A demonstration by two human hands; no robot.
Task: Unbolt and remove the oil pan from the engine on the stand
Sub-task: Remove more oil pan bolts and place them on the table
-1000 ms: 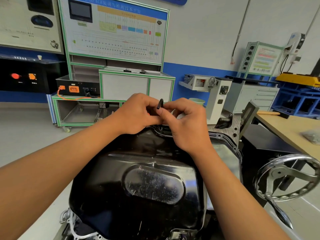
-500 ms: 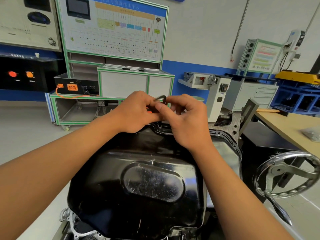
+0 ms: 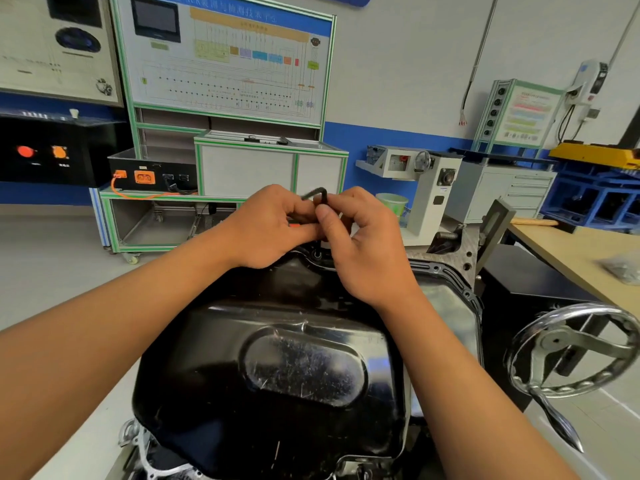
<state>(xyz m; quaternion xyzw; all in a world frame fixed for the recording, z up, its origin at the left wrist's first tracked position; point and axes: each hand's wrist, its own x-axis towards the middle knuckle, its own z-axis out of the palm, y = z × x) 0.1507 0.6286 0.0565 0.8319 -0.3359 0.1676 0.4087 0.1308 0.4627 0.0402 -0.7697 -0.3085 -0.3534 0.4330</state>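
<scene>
A glossy black oil pan [image 3: 304, 368] sits bottom-up on the engine, filling the lower middle of the head view. Over its far flange both hands meet around a dark L-shaped hex key [image 3: 320, 195]. My left hand [image 3: 270, 226] pinches the key from the left. My right hand [image 3: 360, 237] grips it from the right, thumb up against the shank. The key's bend sticks up above the fingers; its lower end is hidden behind them. A bolt hole [image 3: 318, 253] in the flange shows just below the hands.
A chrome handwheel [image 3: 571, 351] of the engine stand juts out at the right. A wooden workbench [image 3: 581, 251] stands beyond it. Green-framed training cabinets [image 3: 270, 168] and a white machine [image 3: 426, 188] stand at the back across bare grey floor.
The hex key has turned between my fingers: one second ago its short end pointed up, now the bend shows with one arm lying left. Both hands stayed over the far flange.
</scene>
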